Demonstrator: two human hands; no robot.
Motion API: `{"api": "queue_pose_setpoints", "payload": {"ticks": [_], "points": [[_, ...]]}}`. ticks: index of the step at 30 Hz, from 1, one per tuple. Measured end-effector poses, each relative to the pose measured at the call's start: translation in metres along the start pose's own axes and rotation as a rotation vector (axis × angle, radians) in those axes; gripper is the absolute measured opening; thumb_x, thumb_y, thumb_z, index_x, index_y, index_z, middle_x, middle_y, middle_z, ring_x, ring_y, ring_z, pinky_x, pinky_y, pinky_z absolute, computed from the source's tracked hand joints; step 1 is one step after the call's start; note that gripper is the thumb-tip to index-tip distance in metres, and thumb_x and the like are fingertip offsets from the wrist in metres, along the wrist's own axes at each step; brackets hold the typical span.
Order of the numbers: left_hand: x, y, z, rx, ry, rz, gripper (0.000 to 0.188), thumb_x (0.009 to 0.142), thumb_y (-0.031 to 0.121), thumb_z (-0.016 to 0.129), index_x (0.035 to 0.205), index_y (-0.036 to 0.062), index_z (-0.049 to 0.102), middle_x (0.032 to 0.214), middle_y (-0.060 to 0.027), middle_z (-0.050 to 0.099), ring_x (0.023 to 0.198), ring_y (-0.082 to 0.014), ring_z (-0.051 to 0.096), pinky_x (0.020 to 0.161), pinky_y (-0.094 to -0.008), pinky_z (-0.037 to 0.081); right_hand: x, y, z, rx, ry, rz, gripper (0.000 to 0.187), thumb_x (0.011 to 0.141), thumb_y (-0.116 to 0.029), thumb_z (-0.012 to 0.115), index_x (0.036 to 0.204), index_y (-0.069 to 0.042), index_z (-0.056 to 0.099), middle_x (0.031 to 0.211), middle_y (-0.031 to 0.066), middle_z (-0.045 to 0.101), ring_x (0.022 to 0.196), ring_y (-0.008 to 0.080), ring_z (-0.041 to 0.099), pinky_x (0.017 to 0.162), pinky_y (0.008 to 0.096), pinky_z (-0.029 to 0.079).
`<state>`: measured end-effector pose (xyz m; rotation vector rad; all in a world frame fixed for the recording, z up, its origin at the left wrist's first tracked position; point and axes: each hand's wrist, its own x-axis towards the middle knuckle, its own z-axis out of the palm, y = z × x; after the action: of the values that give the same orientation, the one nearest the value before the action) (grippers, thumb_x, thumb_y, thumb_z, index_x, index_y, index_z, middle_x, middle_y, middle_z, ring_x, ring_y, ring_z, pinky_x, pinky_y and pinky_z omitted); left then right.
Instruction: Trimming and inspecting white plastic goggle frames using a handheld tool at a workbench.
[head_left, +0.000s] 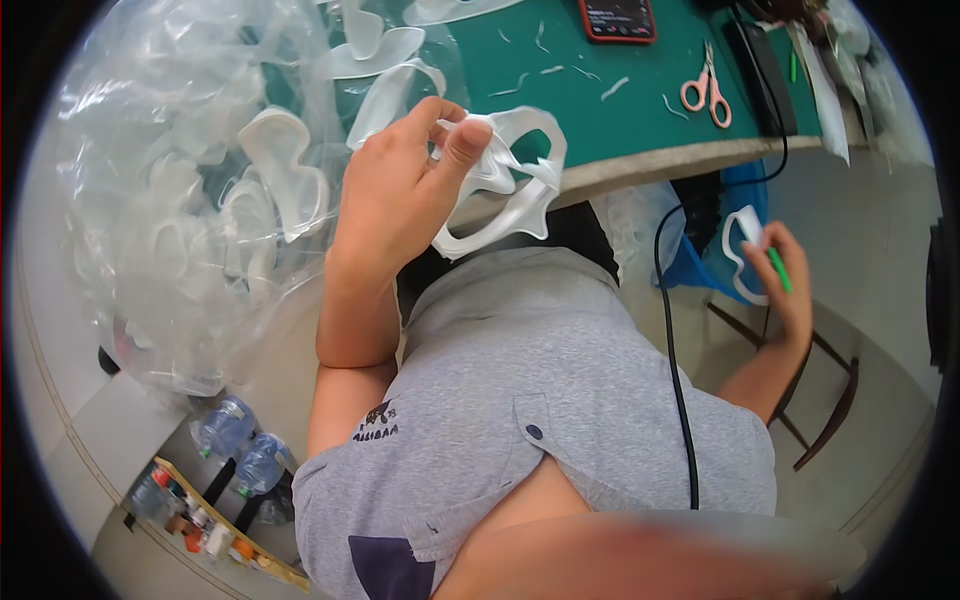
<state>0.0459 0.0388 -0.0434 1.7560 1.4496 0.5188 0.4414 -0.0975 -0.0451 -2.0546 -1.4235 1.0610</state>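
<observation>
Green tabletop, wht scraps (btls at L); L grip holds frame, R grip loop, grn tool.

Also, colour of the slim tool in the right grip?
Bright green. The slim tool in the right grip shows best in the head view.

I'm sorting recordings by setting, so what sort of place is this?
Probably a small workshop, perhaps at home: a green-topped table scattered with white scraps, pink-handled scissors on it, and a large clear bag of white moulded pieces at the left.
</observation>
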Motion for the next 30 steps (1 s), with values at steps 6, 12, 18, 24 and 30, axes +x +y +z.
{"api": "queue_pose_setpoints", "payload": {"ticks": [6,12,18,24,30], "points": [[0.008,0.022,0.032,0.217,0.032,-0.028,0.058,0.09,0.054,0.049,0.105,-0.0018,0.059,0.083,-0.0154,0.066,0.079,-0.0321,0.063,0.071,-0.038,0.048,0.022,0.139,0.068,-0.105,-0.12,0.079,0.022,0.085,-0.014,0.061,0.074,-0.004,0.046,0.068,0.0069,0.049,0.065,0.015,0.049,0.061,0.0269,0.041],[-0.023,0.037,0.049,0.243,0.189,0.172,0.039,0.086,0.034,0.063,0.102,-0.0008,0.058,0.095,-0.0172,0.061,0.085,-0.0332,0.06,0.074,-0.0389,0.047,0.015,0.088,-0.01,-0.005,-0.273,0.199,0.022,0.086,-0.023,0.064,0.082,-0.003,0.057,0.083,0.0099,0.065,0.076,0.0143,0.057,0.068,0.0306,0.044],[-0.034,0.055,0.098,0.213,-0.009,0.439,0.044,0.073,0.024,0.076,0.098,-0.0041,0.053,0.093,-0.0174,0.056,0.09,-0.0318,0.056,0.072,-0.0384,0.046,0.019,-0.016,-0.002,0.527,-0.339,-0.64,0.032,0.092,-0.023,0.056,0.106,0.005,0.061,0.097,0.0177,0.066,0.08,0.0162,0.058,0.072,0.0277,0.045],[-0.023,0.057,0.092,0.335,0.116,0.205,0.034,0.075,0.015,0.072,0.096,-0.0011,0.052,0.086,-0.0189,0.061,0.078,-0.0298,0.061,0.068,-0.0365,0.048,0.061,-0.073,0.073,0.53,0.095,-0.793,0.029,0.097,-0.018,0.049,0.107,0.006,0.062,0.088,0.0093,0.06,0.076,0.0155,0.056,0.072,0.028,0.046],[-0.053,0.072,0.029,-0.5,0.168,0.194,0.025,0.089,0.007,0.057,0.11,-0.0036,0.05,0.092,-0.0154,0.062,0.077,-0.0188,0.061,0.071,-0.0279,0.048,0.046,-0.122,0.091,0.841,-0.064,-0.838,0.011,0.091,-0.004,0.056,0.099,0.003,0.054,0.097,0.0168,0.063,0.083,0.0191,0.063,0.077,0.0292,0.052]]}}
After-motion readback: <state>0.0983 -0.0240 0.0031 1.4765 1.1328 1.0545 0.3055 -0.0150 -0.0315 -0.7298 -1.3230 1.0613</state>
